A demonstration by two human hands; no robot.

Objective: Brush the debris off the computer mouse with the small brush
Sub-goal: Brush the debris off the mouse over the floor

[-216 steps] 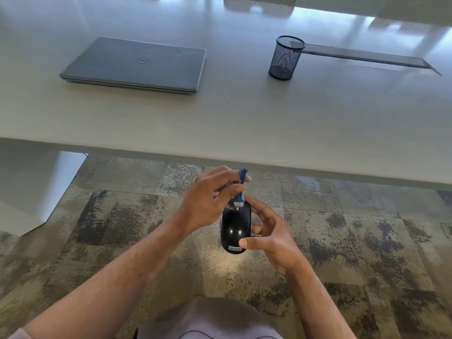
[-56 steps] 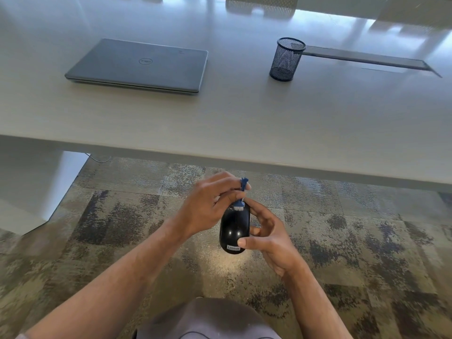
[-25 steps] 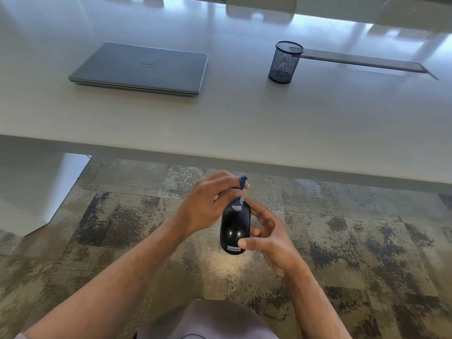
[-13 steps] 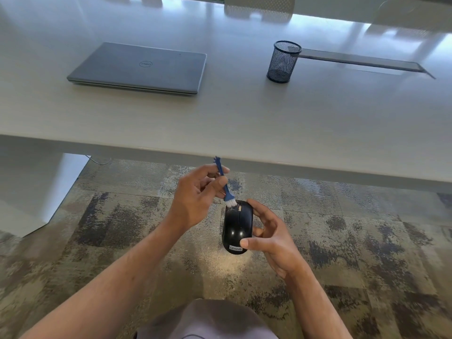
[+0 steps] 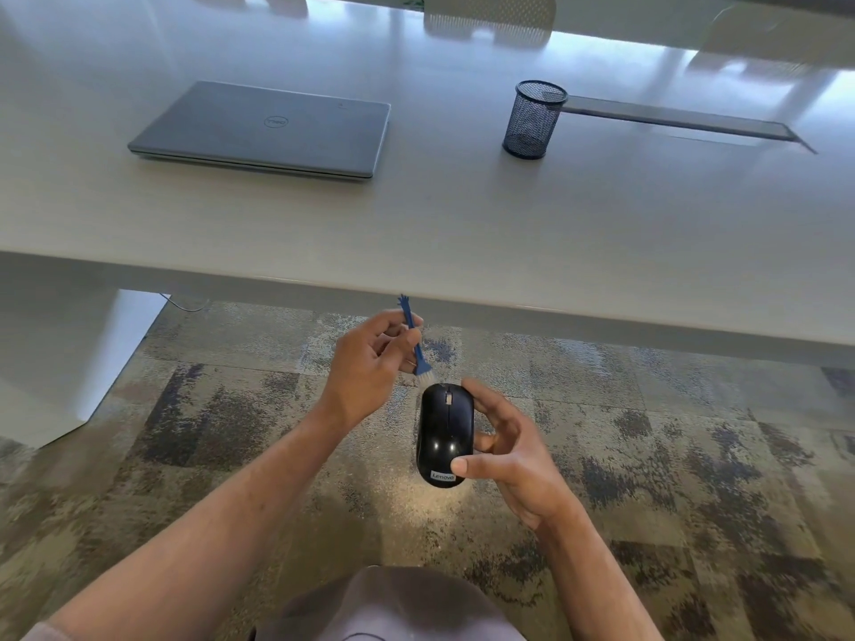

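The mouse (image 5: 445, 432) is black and glossy, held in the air over the carpet (image 5: 647, 455), below the near edge of the tabletop (image 5: 462, 233) and not resting on it. The right hand (image 5: 513, 451) grips it from the right side: the thumb presses the rear end by the label, and the curled fingers wrap its right flank up to the front. The wheel end points away from the person.

The brush (image 5: 416, 344), blue-handled with pale bristles, is pinched in the left hand (image 5: 370, 363) between thumb and curled fingers. It tilts so the bristles point down toward the mouse's front left corner, just beside it; whether they touch cannot be told.

The step in hand seems to be the sweeping itself, with the brush between strokes near the front edge. No debris can be made out on the shell. The next move would likely call for setting the bristles on the wheel and button seam and flicking outward, while the right hand holds the mouse steady or turns it to show other faces.

Readable writing: "Lenovo" on the label at the mouse's rear end. On the far left of the tabletop lies a closed grey laptop (image 5: 273, 127) with the Dell roundel on its lid. A mesh cup (image 5: 534, 120) stands farther right, bearing no writing.
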